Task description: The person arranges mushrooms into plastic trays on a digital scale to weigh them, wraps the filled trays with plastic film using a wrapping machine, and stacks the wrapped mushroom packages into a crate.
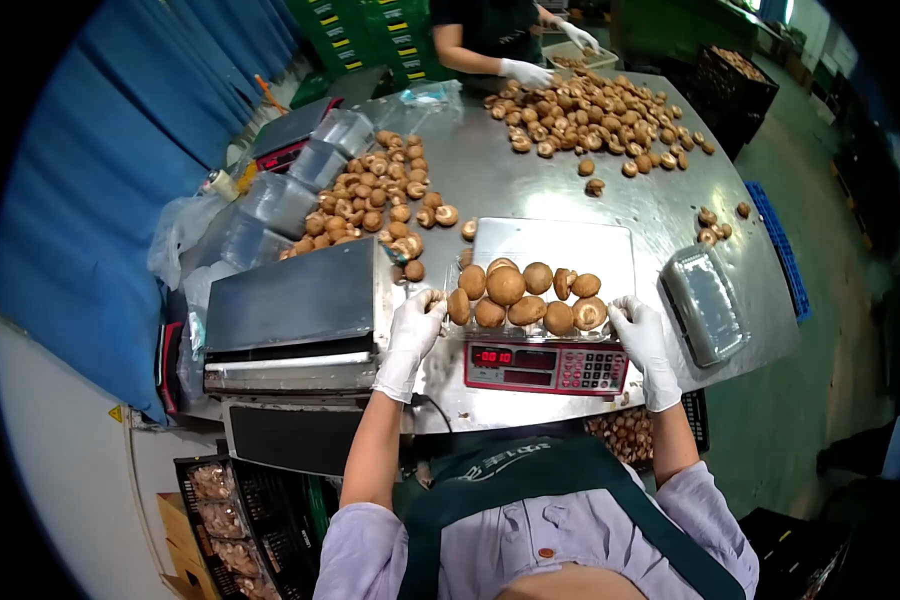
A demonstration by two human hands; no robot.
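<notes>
"white fabric-like gloves (407,345) are fitted. state what each hand holds."

"the left hand (420,318) pinches the left end of a clear plastic tray (530,333); the right hand (642,335) grips the opposite end. both grasps are narrow."

"locate the tray and its load."

"it lies between the hands, over the weighing platform (553,238) of a red-fronted digital scale (547,378). brown shiitake mushrooms (505,286) fill it in two rough rows. contact between tray and platform cannot be told from this view."

"list the likely faults."

"first: uneven lifting. thin plastic would probably flex, and rounded caps could roll over the low rim. second: false reading. the red display (493,356) shows a minus sign before its digits; hand support or pressure on the tray would likely distort any figure."

"and further out?"

"loose shiitakes (370,195) lie beyond the left hand; a stray one could wedge against the platform. at right, a clear plastic container (705,300) sits near the steel table (460,165) edge; a sideways sweep might push it off. at the far side, a co-worker's gloved hand (526,73) is at a large shiitake heap (595,120); disturbing that could send caps rolling."
</notes>
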